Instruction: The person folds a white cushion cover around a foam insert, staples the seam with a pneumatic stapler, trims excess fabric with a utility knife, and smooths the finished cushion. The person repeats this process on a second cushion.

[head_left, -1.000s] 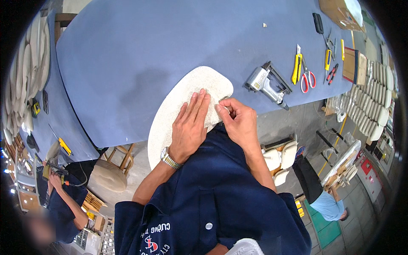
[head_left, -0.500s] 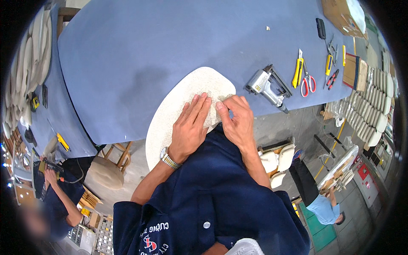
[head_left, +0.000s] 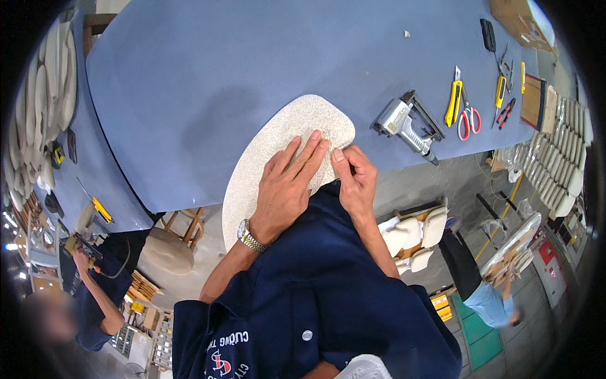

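A cream upholstered seat panel (head_left: 255, 164), rounded and textured, lies partly over the front edge of the blue-covered table (head_left: 170, 95) and reaches back against my body. My left hand (head_left: 284, 189) rests flat on its face, fingers stretched out. At the panel's right edge my right hand (head_left: 356, 186) pinches the cover fabric between thumb and curled fingers. The exact bit of fabric in that pinch is partly hidden. A grey pneumatic staple gun (head_left: 399, 119) lies on the table, to the right of the panel and apart from both hands.
Right of the staple gun lie a yellow utility knife (head_left: 453, 104), red-handled scissors (head_left: 467, 120), a yellow screwdriver (head_left: 500, 91) and red pliers (head_left: 505, 114). Cream panels (head_left: 50, 88) are stacked at far left. A person (head_left: 95, 297) holds a tool at lower left; another (head_left: 489, 303) stands lower right.
The right hand's fingers have curled in tighter at the panel's edge. My left hand stays flat, shifted slightly over the cover. The whole view has moved a little.
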Action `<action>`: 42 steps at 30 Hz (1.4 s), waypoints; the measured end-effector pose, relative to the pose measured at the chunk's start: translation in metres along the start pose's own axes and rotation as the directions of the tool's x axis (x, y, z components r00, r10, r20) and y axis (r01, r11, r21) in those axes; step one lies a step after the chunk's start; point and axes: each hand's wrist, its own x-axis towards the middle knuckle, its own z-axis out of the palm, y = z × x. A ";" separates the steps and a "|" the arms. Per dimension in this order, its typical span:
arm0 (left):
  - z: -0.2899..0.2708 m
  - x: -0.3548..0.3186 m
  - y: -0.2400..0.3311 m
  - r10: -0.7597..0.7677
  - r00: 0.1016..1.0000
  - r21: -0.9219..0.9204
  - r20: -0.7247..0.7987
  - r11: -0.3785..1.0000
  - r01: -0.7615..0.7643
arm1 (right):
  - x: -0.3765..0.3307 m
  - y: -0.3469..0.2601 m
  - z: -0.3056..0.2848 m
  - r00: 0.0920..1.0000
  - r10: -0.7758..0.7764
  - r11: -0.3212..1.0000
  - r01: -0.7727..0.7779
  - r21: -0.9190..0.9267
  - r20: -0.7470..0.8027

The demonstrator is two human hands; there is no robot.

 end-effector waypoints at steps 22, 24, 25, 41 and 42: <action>-0.017 0.058 -0.042 -0.035 0.950 -0.456 0.310 0.871 0.181 | 0.016 0.045 0.017 0.969 -0.024 0.884 -0.094 0.457 0.246; -0.016 0.059 -0.044 -0.029 0.951 -0.439 0.306 0.883 0.169 | 0.015 0.052 0.020 0.959 -0.068 0.822 -0.102 0.561 0.274; -0.015 0.057 -0.044 -0.032 0.948 -0.432 0.315 0.885 0.173 | 0.015 0.055 0.021 0.955 -0.068 0.804 -0.120 0.583 0.290; -0.004 0.051 0.002 -0.115 0.983 0.065 0.146 0.992 0.106 | 0.037 0.054 -0.048 0.950 -0.057 0.997 0.039 0.064 0.306; -0.006 0.050 0.006 -0.130 0.980 0.090 0.151 0.989 0.118 | 0.041 0.056 -0.067 0.987 -0.132 0.987 0.139 -0.084 0.088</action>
